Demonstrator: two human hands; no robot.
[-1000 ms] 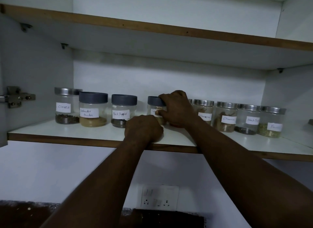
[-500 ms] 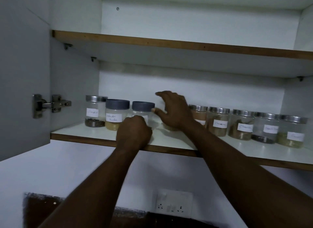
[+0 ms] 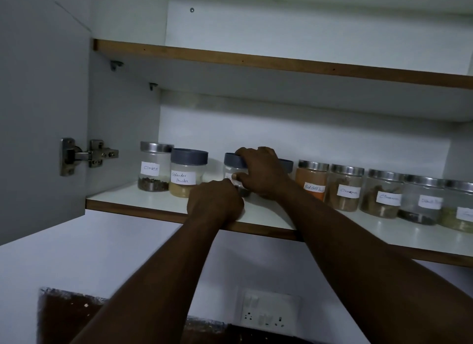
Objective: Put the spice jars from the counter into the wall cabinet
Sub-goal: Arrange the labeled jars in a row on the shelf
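Note:
A row of labelled spice jars stands on the lower shelf (image 3: 143, 198) of the open wall cabinet. From the left: a steel-lidded Cloves jar (image 3: 153, 169), a grey-lidded Coriander Powder jar (image 3: 188, 174), then a grey-lidded black pepper jar (image 3: 231, 164). My right hand (image 3: 263, 172) grips that jar, fingers over its lid and thumb on its label. Another grey-lidded jar (image 3: 288, 164) is mostly hidden behind this hand. My left hand (image 3: 215, 203) is a closed fist resting on the shelf's front edge, holding nothing.
To the right stand a Red Chilli jar (image 3: 311, 180), a cinnamon jar (image 3: 345, 187) and several more steel-lidded jars. The cabinet door (image 3: 38, 113) hangs open at left on its hinge (image 3: 87, 154). An upper shelf (image 3: 256, 61) runs overhead. A wall socket (image 3: 268, 308) sits below.
My right hand let go of the jar further right, opened, then moved left and closed on the black pepper jar. My left fist stayed on the shelf edge. The view shifted.

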